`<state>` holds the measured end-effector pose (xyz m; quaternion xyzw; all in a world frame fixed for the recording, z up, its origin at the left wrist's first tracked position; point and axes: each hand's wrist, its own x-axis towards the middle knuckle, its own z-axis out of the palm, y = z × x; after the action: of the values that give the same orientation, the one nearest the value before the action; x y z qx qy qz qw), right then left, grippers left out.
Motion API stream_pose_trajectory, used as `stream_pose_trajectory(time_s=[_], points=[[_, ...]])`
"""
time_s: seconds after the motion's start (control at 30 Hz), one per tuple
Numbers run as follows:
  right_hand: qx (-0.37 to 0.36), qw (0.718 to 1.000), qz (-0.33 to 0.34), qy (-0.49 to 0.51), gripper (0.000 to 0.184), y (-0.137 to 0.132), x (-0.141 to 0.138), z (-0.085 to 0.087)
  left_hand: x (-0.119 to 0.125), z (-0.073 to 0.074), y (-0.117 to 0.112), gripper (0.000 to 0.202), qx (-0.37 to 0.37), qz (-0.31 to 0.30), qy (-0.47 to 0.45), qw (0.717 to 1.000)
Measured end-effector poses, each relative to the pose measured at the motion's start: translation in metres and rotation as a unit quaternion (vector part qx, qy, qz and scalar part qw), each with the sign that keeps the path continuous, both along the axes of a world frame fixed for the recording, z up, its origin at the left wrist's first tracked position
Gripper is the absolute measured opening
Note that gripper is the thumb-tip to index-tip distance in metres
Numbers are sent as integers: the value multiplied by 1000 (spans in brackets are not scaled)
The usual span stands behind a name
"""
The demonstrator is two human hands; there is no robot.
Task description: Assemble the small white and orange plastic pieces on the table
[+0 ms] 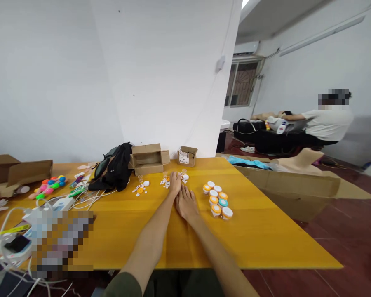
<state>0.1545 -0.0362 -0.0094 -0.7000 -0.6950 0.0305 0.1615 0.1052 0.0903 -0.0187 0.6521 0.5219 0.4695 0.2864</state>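
Both my arms stretch forward over the yellow table. My left hand lies farther out, fingers together, reaching among small white and orange caps near a tiny clear vial. My right hand rests flat on the tabletop just behind it, fingers extended and touching the left hand. To the right of my right hand stands a cluster of small jars with white, orange and teal lids. More small caps lie to the left. Whether the left fingers pinch anything is unclear.
Cardboard boxes and a small box stand at the table's far edge by a black bag. Colourful balls, cables and devices crowd the left. A large carton sits right of the table. Another person sits in the far room.
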Motion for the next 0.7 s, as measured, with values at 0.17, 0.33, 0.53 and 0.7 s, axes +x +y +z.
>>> stream_pose_trajectory(time_s=[0.17,0.33,0.53,0.7], points=[[3,1000,-4,6,52,-4,-1,3,-1,-3,6,20,1,24,28,999],[-4,1000,-4,3,53,-6,-1,7,-4,-2,8,20,8,34,39,999],[-3,1000,-2,-2,54,-8,-3,11,-9,7,3,19,24,17,65,997],[-17,1000,6,2,55,-8,-3,15,-12,8,-14,20,27,-19,96,995]])
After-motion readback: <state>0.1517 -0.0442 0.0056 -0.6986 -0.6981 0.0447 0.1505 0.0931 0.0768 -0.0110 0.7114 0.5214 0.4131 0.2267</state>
